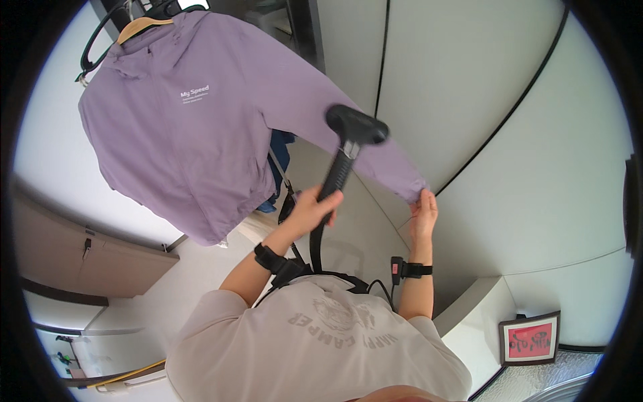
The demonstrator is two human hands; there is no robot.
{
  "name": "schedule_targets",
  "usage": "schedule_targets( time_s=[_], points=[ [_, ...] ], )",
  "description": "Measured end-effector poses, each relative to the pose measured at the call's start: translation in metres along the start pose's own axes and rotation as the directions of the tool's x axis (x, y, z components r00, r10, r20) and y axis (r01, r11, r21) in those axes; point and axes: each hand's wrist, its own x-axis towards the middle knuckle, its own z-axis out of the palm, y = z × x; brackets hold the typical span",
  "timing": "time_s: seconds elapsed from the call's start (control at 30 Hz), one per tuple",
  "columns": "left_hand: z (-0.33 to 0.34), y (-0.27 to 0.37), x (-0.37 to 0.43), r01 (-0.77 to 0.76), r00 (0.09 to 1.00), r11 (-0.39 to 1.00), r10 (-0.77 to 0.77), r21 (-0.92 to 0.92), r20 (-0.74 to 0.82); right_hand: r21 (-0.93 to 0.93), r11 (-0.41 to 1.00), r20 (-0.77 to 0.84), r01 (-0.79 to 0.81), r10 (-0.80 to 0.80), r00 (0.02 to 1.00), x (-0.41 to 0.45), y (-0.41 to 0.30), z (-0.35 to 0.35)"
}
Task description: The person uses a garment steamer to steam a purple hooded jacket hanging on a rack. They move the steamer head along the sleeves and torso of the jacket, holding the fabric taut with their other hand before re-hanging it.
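My left hand (316, 208) grips the ribbed handle of a black garment steamer (355, 125), whose head is in front of the sleeve of a purple hooded jacket (196, 130). Whether the head touches the fabric I cannot tell. The jacket hangs from a wooden hanger (143, 27) at the upper left, its front zip closed and small white writing on the chest. My right hand (424, 213) pinches the sleeve's cuff, holding the sleeve stretched out to the right. A black hose runs down from the steamer handle towards my body.
Pale panelled walls (477, 100) curve along the right. Behind the jacket are dark blue fabric (281, 166) and a thin metal pole. A framed red picture (530, 339) stands at the lower right, beside a white ledge. A brown cabinet (90, 241) is at the left.
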Motion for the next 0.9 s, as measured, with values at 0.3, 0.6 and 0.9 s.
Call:
schedule_targets(
  time_s=[0.3,0.6,0.9],
  points=[
    [0.01,-0.024,-0.011,0.047,0.972,0.982,-0.088,0.185,0.22,-0.307,0.917,0.068,0.256,-0.247,0.967,0.004,-0.052,0.025],
    [-0.048,-0.005,0.002,0.038,0.961,0.991,0.0,0.13,-0.276,-0.204,0.938,-0.051,0.281,-0.297,0.954,-0.003,-0.04,0.003],
    [-0.066,-0.018,-0.02,-0.006,0.911,0.988,0.069,0.154,-0.408,-0.105,0.97,-0.108,0.218,-0.229,0.967,0.012,-0.056,0.012]
  ],
)
